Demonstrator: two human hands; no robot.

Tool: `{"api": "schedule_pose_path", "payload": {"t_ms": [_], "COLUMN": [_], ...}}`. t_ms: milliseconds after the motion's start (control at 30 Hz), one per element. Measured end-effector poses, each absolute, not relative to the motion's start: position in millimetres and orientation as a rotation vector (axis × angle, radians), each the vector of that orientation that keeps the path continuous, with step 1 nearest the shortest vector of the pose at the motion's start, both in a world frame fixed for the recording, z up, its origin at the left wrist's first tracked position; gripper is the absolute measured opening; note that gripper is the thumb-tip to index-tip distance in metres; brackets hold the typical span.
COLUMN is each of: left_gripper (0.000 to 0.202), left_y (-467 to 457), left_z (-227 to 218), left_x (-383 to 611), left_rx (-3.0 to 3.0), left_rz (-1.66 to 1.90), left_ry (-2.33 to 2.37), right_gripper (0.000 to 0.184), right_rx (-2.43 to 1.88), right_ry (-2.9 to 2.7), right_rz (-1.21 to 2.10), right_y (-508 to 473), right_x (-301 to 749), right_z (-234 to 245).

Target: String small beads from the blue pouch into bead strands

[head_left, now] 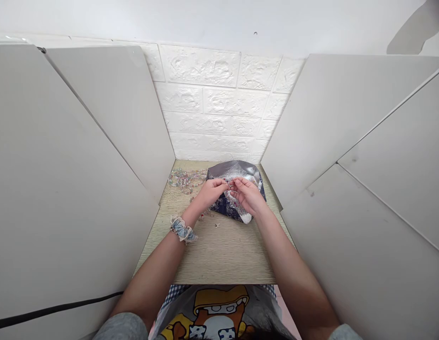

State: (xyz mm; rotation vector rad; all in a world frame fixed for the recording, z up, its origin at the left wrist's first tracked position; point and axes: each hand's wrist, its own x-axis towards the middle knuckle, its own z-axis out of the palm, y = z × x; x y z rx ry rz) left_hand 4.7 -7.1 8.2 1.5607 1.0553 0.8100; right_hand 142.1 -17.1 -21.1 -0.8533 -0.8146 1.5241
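My left hand and my right hand meet fingertip to fingertip above an open bag with a silver lining and a dark blue patterned outside. Both hands are closed in a pinch. Whatever lies between the fingers is too small to make out. Under my right hand, small pinkish beads show against the bag's silver lining. Strings of multicoloured beads lie in a loose pile left of the bag. More beads lie partly hidden beneath my left wrist, which wears a blue scrunchie.
The narrow wooden tabletop carries a tiny shiny piece in front of the bag. Pale panels close in on the left, and a similar panel stands on the right. A white brick-patterned wall rises behind.
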Motion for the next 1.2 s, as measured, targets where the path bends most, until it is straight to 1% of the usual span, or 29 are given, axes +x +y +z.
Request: {"api": "schedule_pose_path", "payload": {"t_ms": [133,300,700,1200], "left_gripper": [0.021,0.021,0.022,0.022], "left_y": [-8.9,-7.1,-6.7,-7.8], "left_z": [9.7,6.2,6.1,7.2], "left_x": [5.1,5.1,4.7,4.5], "left_rx": [1.593,1.640,1.601,1.608], "left_rz": [0.799,0.842,0.834,0.876], "left_ry": [1.035,1.024,1.046,1.024], "right_gripper": [0.014,0.011,0.015,0.013], "right_rx": [-0.770,-0.771,-0.781,-0.794], "right_ry": [-0.749,-0.743,-0.796,-0.794], "right_rz": [1.620,1.634,1.659,1.651], "right_y": [-19.6,-19.8,-19.8,-19.5], "right_x": [142.7,141.7,139.4,139.3], "right_z": [-19.3,-19.8,-23.4,-23.8]}}
